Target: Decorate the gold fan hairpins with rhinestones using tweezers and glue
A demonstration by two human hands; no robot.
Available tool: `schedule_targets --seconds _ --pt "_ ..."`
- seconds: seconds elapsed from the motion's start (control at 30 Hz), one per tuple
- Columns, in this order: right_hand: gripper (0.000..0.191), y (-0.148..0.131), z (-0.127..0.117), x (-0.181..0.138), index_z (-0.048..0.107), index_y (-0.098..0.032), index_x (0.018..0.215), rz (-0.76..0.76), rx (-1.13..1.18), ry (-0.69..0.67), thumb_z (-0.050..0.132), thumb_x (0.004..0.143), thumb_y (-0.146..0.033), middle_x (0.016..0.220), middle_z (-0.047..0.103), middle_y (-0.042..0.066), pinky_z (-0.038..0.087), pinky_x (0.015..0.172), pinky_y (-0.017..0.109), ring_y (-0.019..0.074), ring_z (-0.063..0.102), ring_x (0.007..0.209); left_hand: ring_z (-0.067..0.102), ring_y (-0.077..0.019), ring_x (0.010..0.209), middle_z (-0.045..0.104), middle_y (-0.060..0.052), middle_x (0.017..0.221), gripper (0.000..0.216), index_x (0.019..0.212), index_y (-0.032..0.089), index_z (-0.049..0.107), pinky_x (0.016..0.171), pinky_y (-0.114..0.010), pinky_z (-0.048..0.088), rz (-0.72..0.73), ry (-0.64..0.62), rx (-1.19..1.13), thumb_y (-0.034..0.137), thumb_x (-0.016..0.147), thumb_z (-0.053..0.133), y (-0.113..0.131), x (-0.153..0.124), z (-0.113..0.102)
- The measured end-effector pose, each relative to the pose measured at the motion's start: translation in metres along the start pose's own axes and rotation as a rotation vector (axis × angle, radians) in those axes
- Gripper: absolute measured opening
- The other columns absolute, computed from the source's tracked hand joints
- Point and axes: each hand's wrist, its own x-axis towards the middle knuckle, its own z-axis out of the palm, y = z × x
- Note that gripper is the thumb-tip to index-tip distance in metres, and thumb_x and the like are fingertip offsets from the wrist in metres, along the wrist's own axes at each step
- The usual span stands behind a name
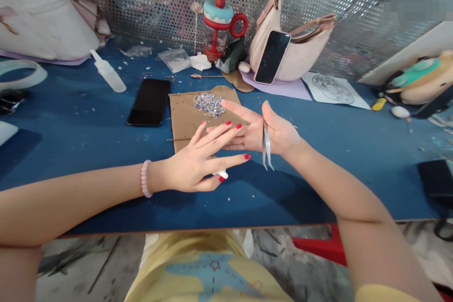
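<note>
Probably light and springy, best gripped mid-shank, the tweezers (267, 152) hung at four o'clock from the cardboard (182, 115), thumb-pinned in the right hand (271, 131), fingers outstretched, while the left hand (193, 163), fingers spread, held a white scrap (222, 174).

A perforated metal panel (152, 9) stands behind a blue table (88, 151) above a grey, littered floor (106, 264)

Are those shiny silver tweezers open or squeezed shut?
Open: the silver metal tweezers held in the right hand have their two tips apart.

Silvery tweezers (268, 145) — brown cardboard (182, 115)
</note>
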Motion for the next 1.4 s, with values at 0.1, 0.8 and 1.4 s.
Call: schedule_targets --seconds 0.1,0.8,1.4 --pt "0.078 0.001 0.001 0.0 0.02 -0.034 0.16 -0.005 -0.006 0.026 0.025 0.096 -0.08 0.134 0.07 0.007 0.041 0.117 0.049 0.0241 0.064 0.131 0.011 -0.0335 0.161 0.004 -0.011 0.174 0.053 0.151 0.027 0.044 0.128 -0.059 -0.002 -0.017 0.011 -0.015 0.02 0.098 0.046 -0.002 -0.001 0.001" --pt "0.067 0.002 0.013 0.002 0.07 -0.016 0.08 -0.328 -0.275 0.327 0.037 0.1 -0.071 0.044 0.05 -0.004 0.024 0.037 0.022 0.0069 0.036 0.034 0.067 -0.0184 0.094 0.067 -0.01 0.104 0.028 0.106 0.016 0.066 0.086 -0.031 0.056 -0.301 0.112 -0.37 0.027 0.105 0.04 -0.008 0.011 -0.007" --pt "0.01 0.002 0.039 -0.008 0.07 -0.016 0.101 -0.565 -0.862 0.268 0.069 0.095 -0.024 0.081 0.074 0.001 0.053 0.062 0.016 0.0068 0.069 0.066 0.06 -0.0161 0.065 0.063 -0.004 0.083 0.029 0.091 0.019 0.053 0.061 -0.026 0.047 -0.289 -0.012 -0.389 0.035 0.106 0.034 -0.006 0.006 -0.008"
